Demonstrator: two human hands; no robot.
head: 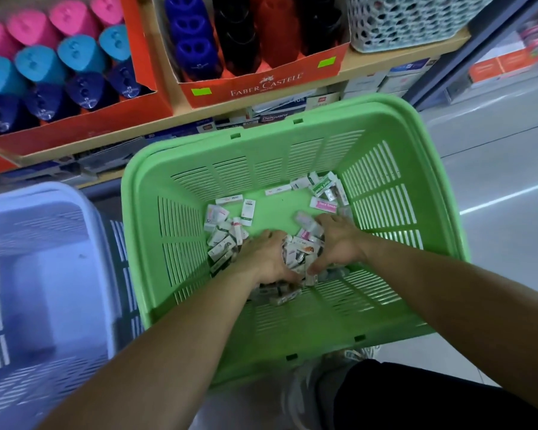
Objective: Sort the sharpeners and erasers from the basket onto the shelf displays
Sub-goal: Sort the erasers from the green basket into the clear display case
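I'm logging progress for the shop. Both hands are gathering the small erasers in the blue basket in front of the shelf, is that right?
Not quite: the basket is green, not blue. In the head view the left hand and right hand are gathering the small erasers in the green basket in front of the shelf; the pale blue basket stands to its left.

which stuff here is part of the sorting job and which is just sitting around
In the job: green basket, erasers in it, left hand and right hand cupping a heap of them, sharpeners in the orange display boxes.
Just there: pale blue basket at left, grey mesh basket on the shelf, boxed stock on the lower shelf.
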